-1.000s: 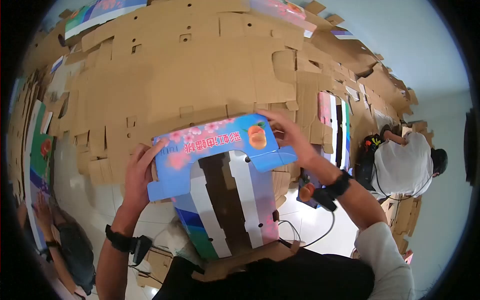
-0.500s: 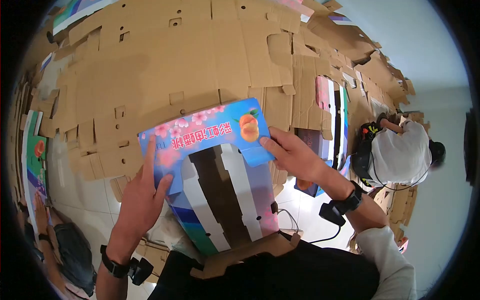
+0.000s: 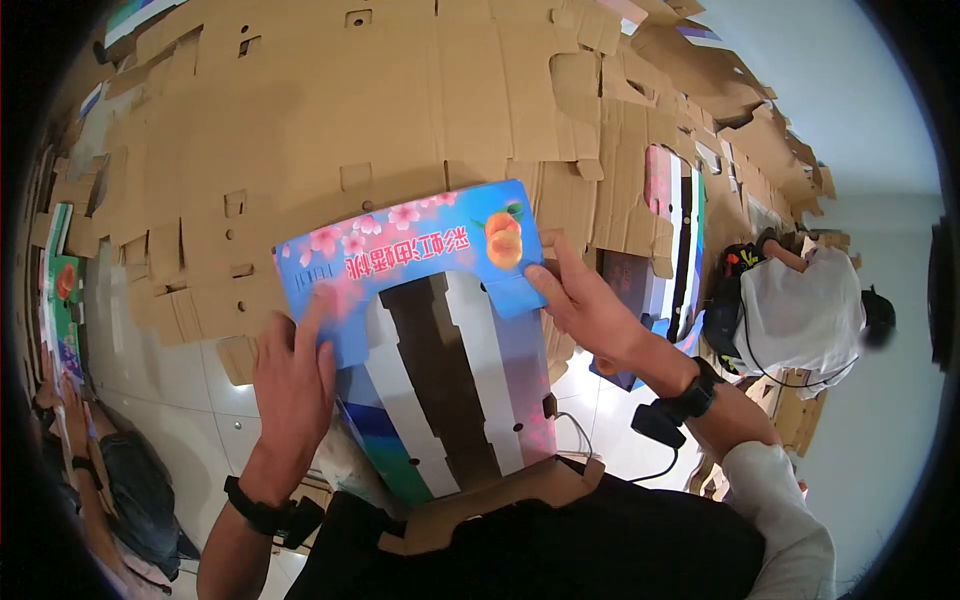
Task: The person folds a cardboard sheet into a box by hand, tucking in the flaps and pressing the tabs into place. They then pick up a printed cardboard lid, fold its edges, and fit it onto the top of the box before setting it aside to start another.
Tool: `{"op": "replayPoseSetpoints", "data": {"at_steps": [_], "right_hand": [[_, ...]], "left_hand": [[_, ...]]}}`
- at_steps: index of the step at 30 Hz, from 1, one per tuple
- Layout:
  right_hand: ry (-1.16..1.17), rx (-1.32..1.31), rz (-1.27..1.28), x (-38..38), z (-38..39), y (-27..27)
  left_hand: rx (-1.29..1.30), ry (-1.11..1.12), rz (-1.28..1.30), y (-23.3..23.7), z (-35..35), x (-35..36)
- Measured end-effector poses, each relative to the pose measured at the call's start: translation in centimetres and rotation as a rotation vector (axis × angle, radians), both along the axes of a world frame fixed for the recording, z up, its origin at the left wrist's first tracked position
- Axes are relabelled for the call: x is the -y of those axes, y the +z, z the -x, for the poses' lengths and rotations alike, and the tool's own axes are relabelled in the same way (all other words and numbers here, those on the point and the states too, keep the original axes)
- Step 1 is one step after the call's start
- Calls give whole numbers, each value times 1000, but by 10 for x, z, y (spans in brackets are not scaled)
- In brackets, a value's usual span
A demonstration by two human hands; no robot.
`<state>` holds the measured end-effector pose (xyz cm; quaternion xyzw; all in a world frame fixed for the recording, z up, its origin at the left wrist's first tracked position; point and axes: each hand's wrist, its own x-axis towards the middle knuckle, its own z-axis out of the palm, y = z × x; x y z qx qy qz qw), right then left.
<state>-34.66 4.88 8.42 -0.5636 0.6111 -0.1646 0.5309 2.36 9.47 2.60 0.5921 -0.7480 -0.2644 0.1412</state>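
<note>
A printed cardboard fruit box [image 3: 430,240], with peach pictures, pink blossoms and characters upside down on its blue end panel, rests tilted against my lap. Its top has a long gap between white-edged flaps, and a bare brown cardboard edge [image 3: 490,505] lies nearest me. My right hand [image 3: 590,310] grips the right corner of the blue panel, thumb on its face and fingers behind the edge. At the left corner, my left hand [image 3: 295,370] has its fingers stretched out and apart, the index finger touching the panel's lower left part.
Flattened brown cardboard [image 3: 330,110] covers a wide surface ahead. Another printed box [image 3: 670,240] stands at the right. Beyond it a person in a white shirt [image 3: 800,305] bends down. At the far left, another person's hand [image 3: 72,410] touches a green printed box [image 3: 62,290]. Pale floor tiles [image 3: 180,400] show between.
My left hand has slid down and back from the panel's left edge, uncovering more lettering. My right hand keeps its hold on the corner. The view has shifted slightly.
</note>
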Motion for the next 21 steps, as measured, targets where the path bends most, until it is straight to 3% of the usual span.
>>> {"op": "replayPoseSetpoints", "data": {"at_steps": [2, 4, 7, 8, 10, 13, 16, 19, 21], "right_hand": [[-40, -22, 66, 2, -2, -8], [-132, 22, 43, 9, -7, -11], [17, -257, 308, 3, -14, -15], [-10, -206, 266, 4, -13, -15], [-55, -112, 159, -2, -7, -15], [10, -102, 145, -3, -4, -11], [158, -323, 393, -1, -7, -16], [120, -491, 248, -7, -16, -21], [132, -465, 282, -6, -10, -33]], "left_hand": [[-184, 154, 13, -17, 8, -2], [-271, 160, 8, -26, 13, -2], [-332, 111, -6, -33, 3, -6], [-345, 83, 5, -30, 1, 3], [-461, 161, -234, -13, -2, 4], [-450, 147, -247, -11, 0, 2], [-378, 102, -142, -20, -3, 0], [-354, 75, -117, -24, -4, -2], [-350, 63, -77, -25, -3, 2]]}}
